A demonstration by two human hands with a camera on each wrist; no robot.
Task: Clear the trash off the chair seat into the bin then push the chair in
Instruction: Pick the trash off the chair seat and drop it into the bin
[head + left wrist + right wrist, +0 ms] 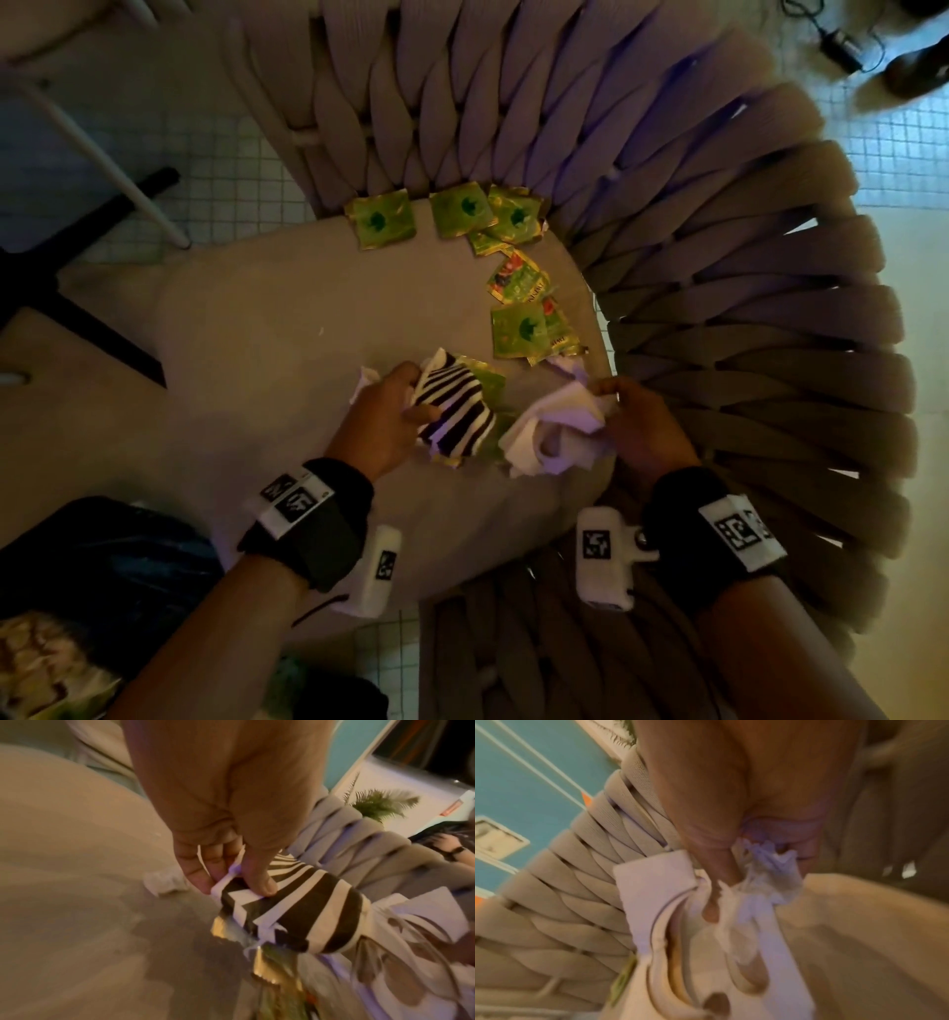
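A spill is the main risk judged from here: both handfuls are loose, crumpled bundles, and any lift towards the dark-lined bin (102, 555), seen below the left wrist, could let a tucked piece slip out onto the tiled floor (205, 154). The shiny green foil sachets (518, 329) lying just beyond the right grip and further off along the woven grey chair back (719, 257) could also be left behind if the hands are filled too soon.

The left hand (382, 416) is clenched round a black-and-white striped paper wrapper (454, 411), with the thumb pressed on top and a strip of white paper caught between the fingers (205, 866); a gold-edged green sachet (259, 959) is seen under the wrapper, though whether it is actually held cannot be told. The right hand (642, 426) is closed on a crumpled white paper napkin (554, 426), pinched at its bunched top; the wrist view is blurred, so the patterned paper hanging beside it is only probably part of that same handful.

Both bundles lie low over the beige cushioned chair seat (267, 329).
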